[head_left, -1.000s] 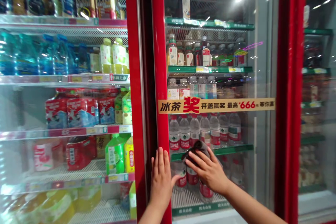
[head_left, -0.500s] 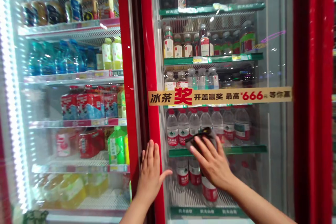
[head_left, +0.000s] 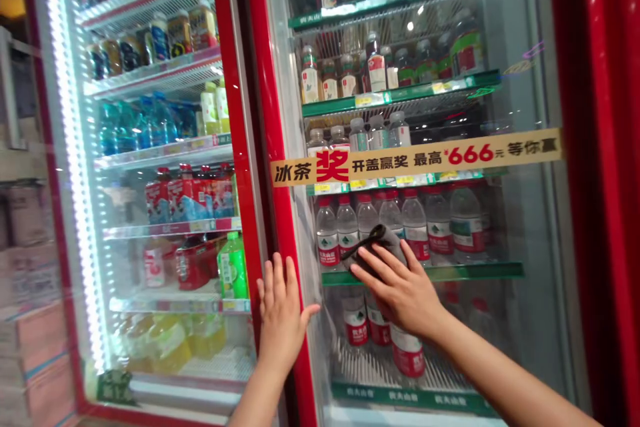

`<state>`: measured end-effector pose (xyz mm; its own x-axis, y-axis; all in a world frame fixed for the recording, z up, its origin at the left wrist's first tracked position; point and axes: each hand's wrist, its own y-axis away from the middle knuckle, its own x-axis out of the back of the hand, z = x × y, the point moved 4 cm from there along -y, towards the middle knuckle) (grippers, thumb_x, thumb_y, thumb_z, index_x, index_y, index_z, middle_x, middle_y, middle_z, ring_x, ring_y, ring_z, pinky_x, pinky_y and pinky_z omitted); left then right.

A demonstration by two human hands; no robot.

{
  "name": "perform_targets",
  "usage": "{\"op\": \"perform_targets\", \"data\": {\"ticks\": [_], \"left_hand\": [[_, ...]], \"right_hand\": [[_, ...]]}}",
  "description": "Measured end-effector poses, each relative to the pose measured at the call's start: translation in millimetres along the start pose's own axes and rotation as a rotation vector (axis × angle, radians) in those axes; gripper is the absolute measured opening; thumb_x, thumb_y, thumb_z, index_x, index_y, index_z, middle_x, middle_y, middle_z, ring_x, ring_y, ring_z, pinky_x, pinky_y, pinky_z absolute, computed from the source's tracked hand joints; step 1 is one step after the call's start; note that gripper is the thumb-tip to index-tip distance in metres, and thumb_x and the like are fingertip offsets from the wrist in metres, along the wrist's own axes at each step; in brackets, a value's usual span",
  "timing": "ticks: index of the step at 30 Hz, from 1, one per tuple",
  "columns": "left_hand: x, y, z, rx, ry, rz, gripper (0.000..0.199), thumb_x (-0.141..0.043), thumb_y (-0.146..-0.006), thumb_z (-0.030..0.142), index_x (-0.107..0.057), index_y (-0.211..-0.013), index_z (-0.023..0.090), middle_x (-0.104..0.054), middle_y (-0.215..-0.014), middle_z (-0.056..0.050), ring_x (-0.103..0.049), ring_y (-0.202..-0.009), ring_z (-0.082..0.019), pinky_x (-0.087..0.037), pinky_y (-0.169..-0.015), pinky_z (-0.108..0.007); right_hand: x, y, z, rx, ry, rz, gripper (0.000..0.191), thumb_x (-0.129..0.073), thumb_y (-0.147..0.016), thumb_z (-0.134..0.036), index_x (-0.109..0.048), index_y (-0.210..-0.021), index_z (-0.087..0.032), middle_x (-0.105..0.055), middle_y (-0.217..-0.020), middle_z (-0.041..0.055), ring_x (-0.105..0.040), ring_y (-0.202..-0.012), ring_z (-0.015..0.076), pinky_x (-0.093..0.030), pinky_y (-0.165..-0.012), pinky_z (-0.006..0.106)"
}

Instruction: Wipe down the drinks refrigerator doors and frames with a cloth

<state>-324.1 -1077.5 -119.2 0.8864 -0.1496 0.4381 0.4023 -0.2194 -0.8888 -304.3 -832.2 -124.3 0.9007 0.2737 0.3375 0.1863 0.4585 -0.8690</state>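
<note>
Cloth (head_left: 373, 248), dark grey and loosely folded, lies against the glass door (head_left: 505, 327) under the right hand (head_left: 395, 290), whose open fingers spread across it, pressing rather than gripping. It looks soft and light, probably best held by bunching its fold beneath the palm. Just left of that hand, the left hand (head_left: 283, 317) rests open and empty on the red door frame (head_left: 277, 227).
</note>
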Motion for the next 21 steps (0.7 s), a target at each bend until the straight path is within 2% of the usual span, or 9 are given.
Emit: {"op": "perform_targets", "data": {"ticks": [2, 4, 6, 8, 10, 13, 16, 19, 21], "left_hand": [[6.4, 2.9, 21.3, 0.064, 0.018, 0.023, 0.102, -0.066, -0.091, 0.026, 0.007, -0.162, 0.021, -0.008, -0.169, -0.023, -0.003, -0.156, -0.04, -0.025, -0.119, -0.067], [9.1, 7.2, 51.3, 0.085, 0.077, 0.029, 0.095, -0.06, -0.093, 0.024, 0.004, -0.162, 0.023, -0.003, -0.17, -0.02, 0.0, -0.156, -0.04, -0.026, -0.119, -0.068], [6.9, 13.5, 83.9, 0.061, 0.151, 0.019, 0.091, -0.06, -0.094, 0.025, -0.001, -0.163, 0.026, -0.002, -0.171, -0.017, 0.0, -0.156, -0.04, -0.028, -0.117, -0.069], [1.2, 22.5, 111.1, 0.022, 0.202, 0.007, 0.091, -0.062, -0.093, 0.026, -0.005, -0.163, 0.028, -0.004, -0.172, -0.014, -0.003, -0.156, -0.04, -0.031, -0.116, -0.069], [-5.5, 33.7, 127.8, -0.012, 0.216, 0.002, 0.092, -0.064, -0.091, 0.026, -0.007, -0.163, 0.031, -0.008, -0.172, -0.013, -0.005, -0.156, -0.041, -0.032, -0.115, -0.071], [-15.2, 49.3, 134.1, -0.049, 0.202, -0.022, 0.092, -0.065, -0.09, 0.025, -0.009, -0.162, 0.033, -0.01, -0.171, -0.011, -0.006, -0.156, -0.042, -0.032, -0.114, -0.072], [-22.5, 57.2, 130.5, -0.098, 0.192, -0.046, 0.094, -0.068, -0.088, 0.024, -0.011, -0.162, 0.033, -0.012, -0.171, -0.011, -0.007, -0.156, -0.041, -0.029, -0.116, -0.071], [-28.6, 58.5, 128.5, -0.108, 0.207, -0.055, 0.097, -0.071, -0.086, 0.025, -0.011, -0.162, 0.035, -0.012, -0.171, -0.009, -0.008, -0.156, -0.04, -0.026, -0.118, -0.069], [-32.2, 58.5, 129.7, -0.089, 0.225, -0.062, 0.1, -0.074, -0.084, 0.026, -0.011, -0.161, 0.037, -0.01, -0.171, -0.009, -0.008, -0.156, -0.04, -0.026, -0.118, -0.069]], "right_hand": [[9.1, 10.6, 18.5, -0.116, 0.039, 0.064, 0.064, -0.058, -0.096, -0.029, -0.038, -0.155, -0.04, -0.046, -0.158, 0.0013, -0.043, -0.144, 0.0278, -0.009, -0.127, 0.058], [19.5, 36.8, 36.1, -0.29, 0.09, 0.237, 0.069, -0.061, -0.094, -0.023, -0.037, -0.155, -0.043, -0.046, -0.157, 0.004, -0.044, -0.143, 0.0312, -0.021, -0.124, 0.061], [24.3, 68.3, 42.2, -0.383, 0.085, 0.402, 0.071, -0.062, -0.093, -0.015, -0.039, -0.153, -0.046, -0.047, -0.154, 0.0058, -0.047, -0.14, 0.0322, -0.031, -0.12, 0.062], [21.7, 87.1, 38.2, -0.329, 0.01, 0.444, 0.068, -0.059, -0.093, -0.011, -0.045, -0.15, -0.046, -0.055, -0.144, 0.006, -0.052, -0.135, 0.0298, -0.034, -0.118, 0.062], [17.8, 84.3, 32.9, -0.187, -0.059, 0.377, 0.061, -0.056, -0.095, -0.011, -0.051, -0.146, -0.043, -0.063, -0.133, 0.0053, -0.055, -0.132, 0.0267, -0.034, -0.119, 0.062], [22.6, 51.0, 41.8, 0.004, -0.041, 0.25, 0.049, -0.053, -0.097, -0.013, -0.059, -0.139, -0.038, -0.068, -0.13, 0.0035, -0.055, -0.133, 0.0229, -0.03, -0.123, 0.059], [39.3, 22.9, 74.0, -0.019, 0.074, 0.211, 0.047, -0.054, -0.098, -0.017, -0.059, -0.139, -0.039, -0.065, -0.139, 0.001, -0.051, -0.139, 0.0218, -0.019, -0.126, 0.058], [51.7, 38.9, 97.3, -0.23, 0.179, 0.228, 0.057, -0.055, -0.098, -0.022, -0.044, -0.151, -0.04, -0.051, -0.155, 0.0031, -0.04, -0.148, 0.027, -0.019, -0.124, 0.061], [49.8, 67.9, 93.2, -0.335, 0.219, 0.199, 0.068, -0.057, -0.097, -0.028, -0.031, -0.159, -0.034, -0.035, -0.164, 0.0086, -0.027, -0.153, 0.0339, -0.021, -0.121, 0.066]]}}
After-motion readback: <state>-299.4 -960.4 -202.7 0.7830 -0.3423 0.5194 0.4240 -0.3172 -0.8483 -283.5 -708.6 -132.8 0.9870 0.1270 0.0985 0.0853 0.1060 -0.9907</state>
